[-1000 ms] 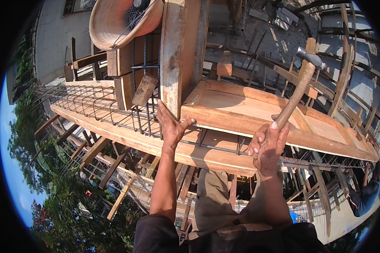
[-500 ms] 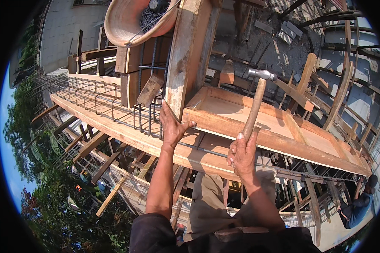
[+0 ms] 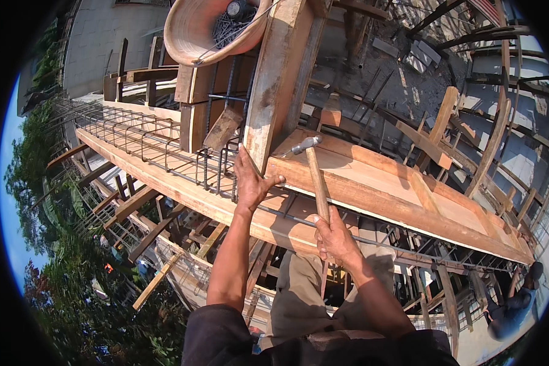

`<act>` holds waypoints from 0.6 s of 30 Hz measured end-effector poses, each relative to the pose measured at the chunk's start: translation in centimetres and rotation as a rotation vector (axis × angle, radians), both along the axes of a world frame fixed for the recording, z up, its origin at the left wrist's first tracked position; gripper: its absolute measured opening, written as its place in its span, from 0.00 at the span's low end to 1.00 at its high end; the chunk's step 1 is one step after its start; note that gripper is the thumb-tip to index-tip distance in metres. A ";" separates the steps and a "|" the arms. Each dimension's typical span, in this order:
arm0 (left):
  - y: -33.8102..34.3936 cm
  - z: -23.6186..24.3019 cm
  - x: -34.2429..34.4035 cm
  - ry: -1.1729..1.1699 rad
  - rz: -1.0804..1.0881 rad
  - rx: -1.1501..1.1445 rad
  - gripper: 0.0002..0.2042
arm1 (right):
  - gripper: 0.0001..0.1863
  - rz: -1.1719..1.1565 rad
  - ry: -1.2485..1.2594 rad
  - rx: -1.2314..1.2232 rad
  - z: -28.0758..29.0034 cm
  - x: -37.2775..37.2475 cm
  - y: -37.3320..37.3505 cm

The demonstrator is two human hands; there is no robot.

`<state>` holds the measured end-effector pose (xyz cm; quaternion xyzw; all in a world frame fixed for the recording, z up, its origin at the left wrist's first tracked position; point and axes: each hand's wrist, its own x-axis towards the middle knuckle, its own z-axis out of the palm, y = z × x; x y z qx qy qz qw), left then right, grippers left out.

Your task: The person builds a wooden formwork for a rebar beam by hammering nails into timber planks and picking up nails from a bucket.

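My right hand [image 3: 338, 239] is wrapped round the wooden handle of a ball-peen hammer [image 3: 318, 183]. The hammer's metal head is over the near left corner of a framed wooden panel [image 3: 378, 196], close to an upright board [image 3: 263, 122]. At the foot of that board, my left hand [image 3: 253, 186] rests with fingers stretched up along its edge and thumb spread toward the panel's corner. A short wood block [image 3: 223, 128] leans among steel bars just left of the board. Whether a nail stands under the hammer is too small to tell.
A clay-coloured bowl [image 3: 180, 36] holding nails and a dark round object hangs or sits above left. Below runs a long plank trough [image 3: 165, 183] with a rebar cage [image 3: 134, 137]. Timber props and gaps lie beneath. Another person [image 3: 515, 311] is at the far right.
My right hand has moved left, bringing the hammer head left and down toward the panel's corner by the upright board. My left hand keeps its place against the board. The view has shifted slightly.
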<state>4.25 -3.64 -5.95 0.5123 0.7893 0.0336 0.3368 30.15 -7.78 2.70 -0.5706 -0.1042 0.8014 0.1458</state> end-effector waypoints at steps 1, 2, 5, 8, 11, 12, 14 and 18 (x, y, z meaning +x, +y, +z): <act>0.2 0.1 -0.2 0.007 0.007 0.014 0.70 | 0.13 0.029 0.046 -0.097 0.1 1.2 -0.2; 0.3 0.2 -0.4 0.042 -0.007 0.056 0.71 | 0.15 0.060 0.090 -0.194 0.2 2.4 0.1; -1.1 0.1 -0.6 0.110 -0.002 0.066 0.72 | 0.17 -0.362 -0.088 -0.050 1.0 5.0 1.7; -0.7 -0.1 -0.4 0.114 -0.053 0.101 0.72 | 0.10 -0.952 -0.173 0.320 -1.3 4.1 3.4; -0.1 -0.3 0.2 0.092 -0.068 0.108 0.72 | 0.11 -0.269 -0.064 0.068 -0.3 -1.6 -0.4; -0.5 -0.5 0.1 0.101 -0.052 0.094 0.72 | 0.11 -0.262 -0.060 0.067 -0.3 -1.3 -0.8; 0.1 -0.2 -0.1 0.111 -0.040 0.097 0.72 | 0.11 0.047 0.050 -0.198 -0.5 0.6 -0.5; -0.8 0.4 -0.2 0.116 -0.032 0.100 0.72 | 0.11 -0.539 -0.153 0.156 0.1 4.9 2.3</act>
